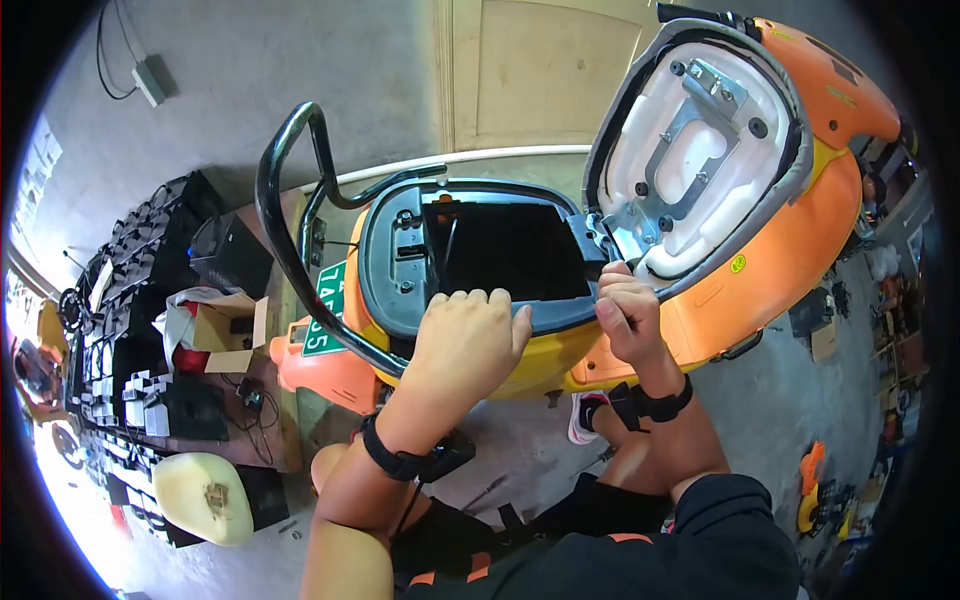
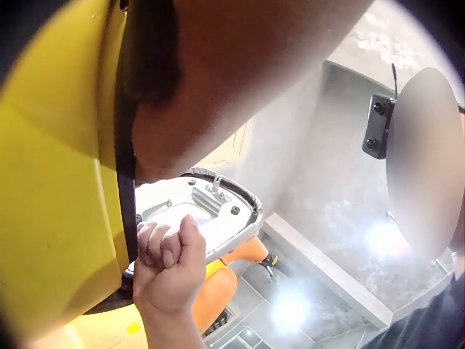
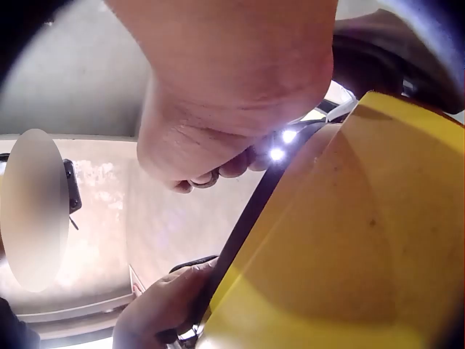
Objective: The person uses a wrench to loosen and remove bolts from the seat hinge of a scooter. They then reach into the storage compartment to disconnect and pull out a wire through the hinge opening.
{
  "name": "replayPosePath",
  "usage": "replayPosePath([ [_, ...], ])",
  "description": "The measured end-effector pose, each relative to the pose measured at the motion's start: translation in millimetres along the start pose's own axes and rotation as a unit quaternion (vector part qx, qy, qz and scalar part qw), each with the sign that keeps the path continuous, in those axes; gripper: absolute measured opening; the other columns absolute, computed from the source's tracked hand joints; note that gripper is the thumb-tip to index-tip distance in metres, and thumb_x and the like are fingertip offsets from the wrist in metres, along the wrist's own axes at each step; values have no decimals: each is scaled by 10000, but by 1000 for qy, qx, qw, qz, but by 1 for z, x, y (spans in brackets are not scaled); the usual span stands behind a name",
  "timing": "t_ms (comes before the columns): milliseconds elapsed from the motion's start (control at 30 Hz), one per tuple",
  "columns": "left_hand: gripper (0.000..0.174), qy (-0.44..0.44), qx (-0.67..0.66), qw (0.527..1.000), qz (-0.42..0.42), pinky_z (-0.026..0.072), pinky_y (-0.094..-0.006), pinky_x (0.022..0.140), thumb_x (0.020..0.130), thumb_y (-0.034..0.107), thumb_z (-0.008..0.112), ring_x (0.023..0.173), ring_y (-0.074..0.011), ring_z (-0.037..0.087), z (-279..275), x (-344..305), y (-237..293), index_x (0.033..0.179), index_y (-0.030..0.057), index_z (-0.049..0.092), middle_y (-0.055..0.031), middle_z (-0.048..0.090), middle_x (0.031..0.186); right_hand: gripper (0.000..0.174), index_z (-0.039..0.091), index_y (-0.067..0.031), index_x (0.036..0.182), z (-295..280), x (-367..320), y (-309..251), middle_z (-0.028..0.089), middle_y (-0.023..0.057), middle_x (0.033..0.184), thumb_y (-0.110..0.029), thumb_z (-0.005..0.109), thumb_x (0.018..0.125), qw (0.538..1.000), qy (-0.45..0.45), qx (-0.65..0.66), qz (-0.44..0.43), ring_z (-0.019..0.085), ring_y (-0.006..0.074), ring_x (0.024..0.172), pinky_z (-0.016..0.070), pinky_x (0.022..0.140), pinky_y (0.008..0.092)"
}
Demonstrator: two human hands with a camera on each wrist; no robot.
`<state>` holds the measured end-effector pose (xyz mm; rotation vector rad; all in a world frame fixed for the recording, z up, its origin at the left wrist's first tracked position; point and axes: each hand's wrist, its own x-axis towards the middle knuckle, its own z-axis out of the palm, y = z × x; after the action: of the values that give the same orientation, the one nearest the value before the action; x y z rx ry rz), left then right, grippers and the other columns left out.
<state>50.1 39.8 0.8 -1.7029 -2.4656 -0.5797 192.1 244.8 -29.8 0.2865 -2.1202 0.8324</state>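
An orange and yellow scooter stands with its seat tipped up, showing the black storage well. My left hand lies over the near rim of the well, fingers curled over its edge. My right hand grips the same rim close to the seat hinge. In the left wrist view the right hand pinches the black rim strip beside the yellow body panel. In the right wrist view the right hand fills the top, and the left hand holds the strip lower down.
A black grab rail and a green number plate are at the scooter's tail. Black batteries, a cardboard box and a loose cream seat pad lie to the left. Small parts sit on the floor at right.
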Motion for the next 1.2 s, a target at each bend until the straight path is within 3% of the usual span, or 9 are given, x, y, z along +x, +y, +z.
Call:
replayPosePath([
  [367,200,44,128,991,6,515,-405,706,960,213,584,737,-281,706,7,1,17,821,76,625,-114,695,762,368,456,-19,604,12,16,-16,423,93,570,-39,592,945,993,16,-76,91,417,274,528,366,630,387],
  [567,267,32,127,991,-12,519,-418,728,1001,269,568,758,-299,718,16,4,18,879,48,654,-128,708,785,352,471,-1,634,20,20,-20,441,123,577,-33,568,971,986,17,-123,109,442,301,529,387,624,397],
  [667,270,40,129,990,-34,521,-422,734,1003,283,567,762,-307,718,17,6,22,900,47,645,-141,711,787,341,533,-8,643,37,30,-24,501,163,585,-63,615,970,968,34,-220,112,524,365,568,424,642,425],
  [767,193,31,135,990,-3,527,-420,719,970,224,591,753,-301,718,16,5,19,891,51,624,-135,708,769,365,608,-58,654,54,42,-22,614,156,639,-190,594,994,939,-4,-311,150,626,364,654,463,715,452],
  [933,197,30,139,989,38,516,-416,681,979,229,583,710,-300,696,5,3,19,876,64,617,-122,685,729,415,542,-65,589,52,40,-20,565,128,576,-199,647,968,958,23,-257,126,585,322,584,422,676,434],
  [1100,332,59,93,994,-2,507,-435,693,1033,315,543,703,-317,683,12,2,16,838,61,632,-133,682,720,435,509,-54,587,44,28,-16,494,120,546,-193,660,971,974,27,-210,81,497,320,532,400,653,401],
  [1200,338,67,96,993,-6,505,-435,693,1035,318,542,704,-318,682,13,2,17,830,67,638,-136,682,720,443,482,-29,616,35,22,-14,416,94,549,-163,610,1017,976,157,-72,133,421,256,534,358,615,370],
])
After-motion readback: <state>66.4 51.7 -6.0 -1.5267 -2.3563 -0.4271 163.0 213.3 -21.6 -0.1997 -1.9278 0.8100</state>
